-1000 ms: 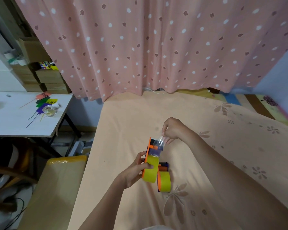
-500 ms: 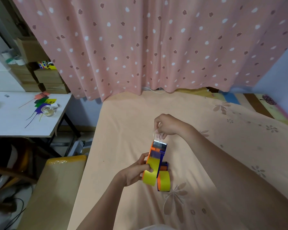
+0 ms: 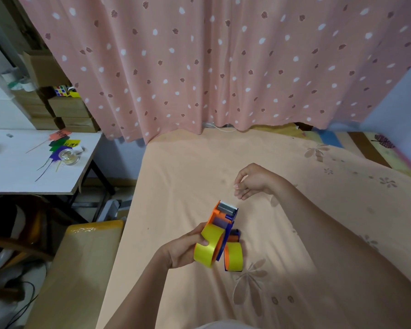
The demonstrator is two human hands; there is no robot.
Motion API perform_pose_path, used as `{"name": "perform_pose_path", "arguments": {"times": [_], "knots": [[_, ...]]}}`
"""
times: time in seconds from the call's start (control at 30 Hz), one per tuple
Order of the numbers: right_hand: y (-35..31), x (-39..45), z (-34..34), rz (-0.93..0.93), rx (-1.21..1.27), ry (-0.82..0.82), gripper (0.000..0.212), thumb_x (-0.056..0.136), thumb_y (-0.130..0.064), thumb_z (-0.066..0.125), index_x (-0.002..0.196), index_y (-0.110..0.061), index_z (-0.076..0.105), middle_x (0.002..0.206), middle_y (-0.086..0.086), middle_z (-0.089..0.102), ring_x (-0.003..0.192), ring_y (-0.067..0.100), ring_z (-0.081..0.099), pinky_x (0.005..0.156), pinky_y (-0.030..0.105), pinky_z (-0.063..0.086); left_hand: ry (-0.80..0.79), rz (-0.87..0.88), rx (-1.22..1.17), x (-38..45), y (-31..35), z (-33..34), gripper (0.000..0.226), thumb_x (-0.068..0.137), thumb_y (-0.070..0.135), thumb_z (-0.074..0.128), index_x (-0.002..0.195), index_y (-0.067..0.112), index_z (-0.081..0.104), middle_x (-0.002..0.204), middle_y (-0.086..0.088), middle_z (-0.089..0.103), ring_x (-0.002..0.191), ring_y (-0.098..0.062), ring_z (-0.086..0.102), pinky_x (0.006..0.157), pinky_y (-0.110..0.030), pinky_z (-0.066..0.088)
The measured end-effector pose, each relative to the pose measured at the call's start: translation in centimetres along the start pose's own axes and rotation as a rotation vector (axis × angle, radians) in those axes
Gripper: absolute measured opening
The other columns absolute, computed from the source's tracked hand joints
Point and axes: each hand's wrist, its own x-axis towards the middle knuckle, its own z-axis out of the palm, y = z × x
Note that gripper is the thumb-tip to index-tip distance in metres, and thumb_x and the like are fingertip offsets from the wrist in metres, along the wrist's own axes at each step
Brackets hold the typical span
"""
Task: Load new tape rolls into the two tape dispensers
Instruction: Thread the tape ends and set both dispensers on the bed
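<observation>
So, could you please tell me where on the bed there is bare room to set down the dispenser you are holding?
The bed sheet is bare between the curtain and the right hand, and along its left edge. It is crowded beside the left hand, where the held dispenser sits against the second dispenser.

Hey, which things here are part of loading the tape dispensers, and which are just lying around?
Job:
held dispenser, in left hand
its yellow roll
second dispenser, on bed
right hand, holding nothing

Lying about:
glass jar
coloured flags
puzzle cube
cardboard boxes
</observation>
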Motion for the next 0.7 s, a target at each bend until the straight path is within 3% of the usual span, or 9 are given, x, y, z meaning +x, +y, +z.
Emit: {"name": "perform_pose_path", "arguments": {"times": [0.1, 0.2, 0.3, 0.4, 0.7], "knots": [[0.4, 0.0, -0.2, 0.033, 0.06, 0.005, 0.016, 0.091, 0.006, 0.064, 0.093, -0.009, 0.059, 0.088, 0.023, 0.074, 0.063, 0.023, 0.075, 0.064, 0.033, 0.063, -0.03, -0.007, -0.048, -0.3, -0.2, -0.2, 0.081, 0.065, 0.022, 0.078, 0.14, 0.016, 0.047, 0.121, -0.007, 0.072, 0.104, -0.025, 0.071, 0.084, -0.038, 0.058], [0.9, -0.2, -0.1, -0.002, 0.174, -0.042, 0.021, 0.088, 0.006, 0.066, 0.087, -0.014, 0.059, 0.09, 0.027, 0.075, 0.067, 0.024, 0.076, 0.063, 0.031, 0.061, -0.039, -0.024, -0.155, -0.8, -0.6, -0.8, 0.085, 0.05, 0.033, 0.091, 0.125, 0.011, 0.06, 0.111, -0.012, 0.076, 0.095, -0.025, 0.074, 0.081, -0.036, 0.06], [1.8, -0.5, -0.3, -0.058, 0.324, -0.133, 0.016, 0.088, 0.006, 0.065, 0.081, -0.008, 0.069, 0.092, 0.03, 0.074, 0.084, 0.034, 0.077, 0.07, 0.035, 0.062, -0.021, 0.001, -0.278, -1.2, -1.1, -1.6, 0.089, 0.05, 0.036, 0.091, 0.128, 0.006, 0.06, 0.121, -0.018, 0.068, 0.107, -0.032, 0.066, 0.094, -0.043, 0.052], [2.8, -0.6, 0.1, -0.052, 0.475, -0.191, 0.009, 0.089, 0.004, 0.066, 0.091, -0.001, 0.074, 0.096, 0.032, 0.073, 0.093, 0.04, 0.075, 0.073, 0.036, 0.062, -0.039, 0.039, -0.328, -1.4, -1.5, -2.0, 0.089, 0.055, 0.04, 0.087, 0.132, 0.004, 0.059, 0.129, -0.021, 0.061, 0.115, -0.036, 0.058, 0.104, -0.049, 0.041], [4.3, -1.1, 1.7, -0.102, 0.783, -0.222, 0.024, 0.09, -0.009, 0.071, 0.108, 0.006, 0.071, 0.115, 0.026, 0.071, 0.107, 0.032, 0.072, 0.079, 0.029, 0.061, -0.12, 0.129, -0.412, -1.3, -0.6, -1.2, 0.087, 0.061, 0.054, 0.082, 0.13, 0.005, 0.064, 0.13, -0.023, 0.061, 0.115, -0.04, 0.059, 0.096, -0.055, 0.049]]}}
